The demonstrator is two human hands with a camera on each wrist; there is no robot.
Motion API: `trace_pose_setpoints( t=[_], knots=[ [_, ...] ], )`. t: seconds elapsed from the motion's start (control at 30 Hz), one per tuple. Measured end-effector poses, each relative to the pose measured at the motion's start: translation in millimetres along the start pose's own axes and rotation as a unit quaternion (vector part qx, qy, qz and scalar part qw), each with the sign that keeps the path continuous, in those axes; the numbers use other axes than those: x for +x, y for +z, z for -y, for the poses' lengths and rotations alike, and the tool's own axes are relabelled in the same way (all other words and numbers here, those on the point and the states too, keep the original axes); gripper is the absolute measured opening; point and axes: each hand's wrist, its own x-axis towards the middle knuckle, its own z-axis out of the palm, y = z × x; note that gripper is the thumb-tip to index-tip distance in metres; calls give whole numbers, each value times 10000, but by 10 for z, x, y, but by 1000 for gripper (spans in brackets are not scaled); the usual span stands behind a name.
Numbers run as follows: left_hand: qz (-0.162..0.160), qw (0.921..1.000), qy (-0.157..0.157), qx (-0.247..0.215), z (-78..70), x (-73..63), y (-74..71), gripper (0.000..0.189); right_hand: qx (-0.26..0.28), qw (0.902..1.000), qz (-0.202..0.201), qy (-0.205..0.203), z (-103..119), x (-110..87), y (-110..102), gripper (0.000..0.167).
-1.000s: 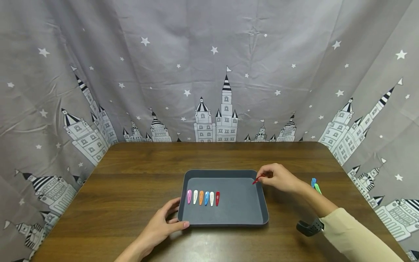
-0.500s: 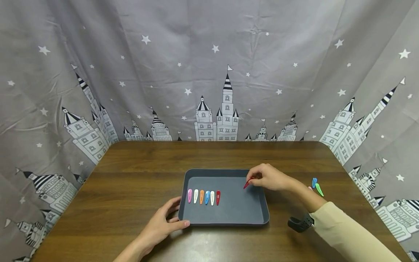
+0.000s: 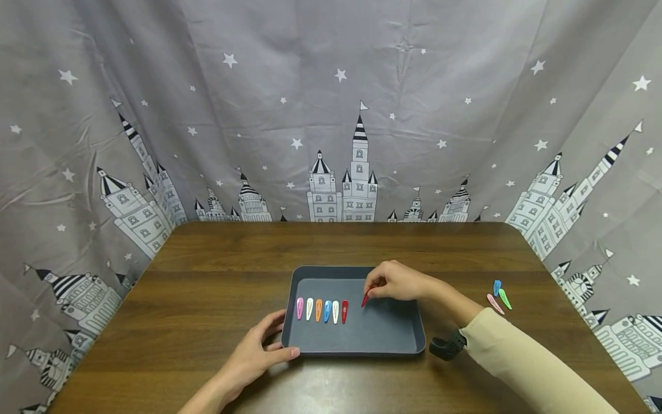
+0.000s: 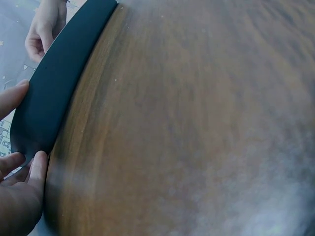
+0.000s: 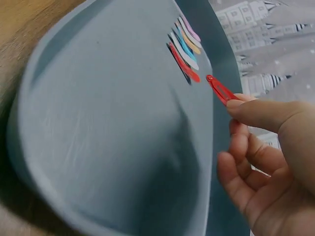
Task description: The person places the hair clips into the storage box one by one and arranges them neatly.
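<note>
My right hand (image 3: 395, 282) pinches a red hair clip (image 5: 221, 90) between thumb and fingertips, its free end slanting down over the grey tray (image 3: 383, 333). Left of it, inside the tray, a row of hair clips lies side by side: pink (image 3: 300, 309), white (image 3: 309, 309), orange (image 3: 318, 310), blue (image 3: 327, 311), another white (image 3: 336, 312) and, closest to the held clip, a red one (image 3: 345, 311). My left hand (image 3: 253, 352) holds the tray's near left corner, thumb at the front rim and fingers along the left wall.
On the wooden table (image 3: 207, 276), right of the tray, lie three loose hair clips: blue (image 3: 497, 287), green (image 3: 504, 299) and pink (image 3: 495, 303). A black wristband (image 3: 447, 346) sits on the right wrist. Behind the table hangs a grey castle-print curtain (image 3: 258, 103).
My right hand has moved left from the tray's right wall toward the row, carrying the red hair clip. The loose pink clip has come into sight. My left hand stays put.
</note>
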Motion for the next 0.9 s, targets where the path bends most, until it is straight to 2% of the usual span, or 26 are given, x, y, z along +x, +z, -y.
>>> trace_pose_setpoints(
  t=[0.27,0.5,0.67,0.9],
  knots=[
    [-2,10000,-48,-9,14,-7,-4,85,-243,9975,646,-123,48,162,154,9],
    [56,9999,-24,-99,17,4,-5,83,-385,9953,889,22,93,270,226,11],
    [61,9999,-22,-101,11,1,-2,84,-668,9937,898,56,98,354,265,13],
    [6,10000,-32,-26,15,-1,-9,84,-641,9951,678,335,113,395,275,18]
  ],
)
